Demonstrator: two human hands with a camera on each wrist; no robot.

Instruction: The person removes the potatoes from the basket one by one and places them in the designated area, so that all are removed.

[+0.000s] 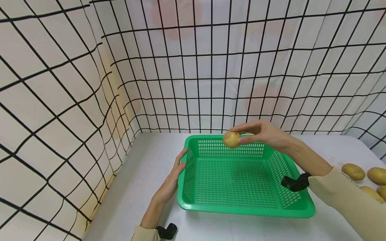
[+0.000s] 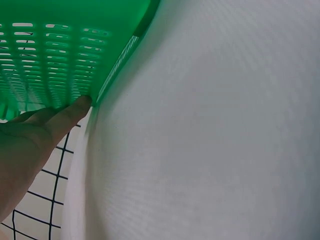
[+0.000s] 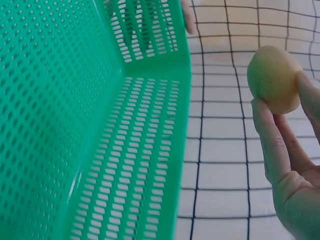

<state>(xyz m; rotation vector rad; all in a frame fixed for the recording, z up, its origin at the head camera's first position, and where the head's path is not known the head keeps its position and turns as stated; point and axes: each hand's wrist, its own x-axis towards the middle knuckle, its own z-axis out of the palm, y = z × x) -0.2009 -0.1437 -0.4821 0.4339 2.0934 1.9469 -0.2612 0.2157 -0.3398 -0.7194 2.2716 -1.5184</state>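
Note:
Thumb and fingertips of my right hand [image 1: 271, 135] pinch a small yellow potato [image 1: 231, 139]. It is held up above the far side of a green plastic basket [image 1: 244, 211]. In the right wrist view the potato [image 3: 274, 80] shows smooth and rounded, outside the basket's outline there. My left hand [image 1: 171, 180] rests at the basket's left side, thumb and index tip at the rim. The left wrist view shows straight fingers [image 2: 62, 117] against the slotted outer wall. No potato shows inside the basket, whose slotted floor is in view.
Several more potatoes [image 1: 353, 172] lie on the white table [image 1: 129, 187] at the right, partly behind my right sleeve [image 1: 346, 197]. Black netting [image 1: 211, 78] over pale walls stands behind the table and on both sides.

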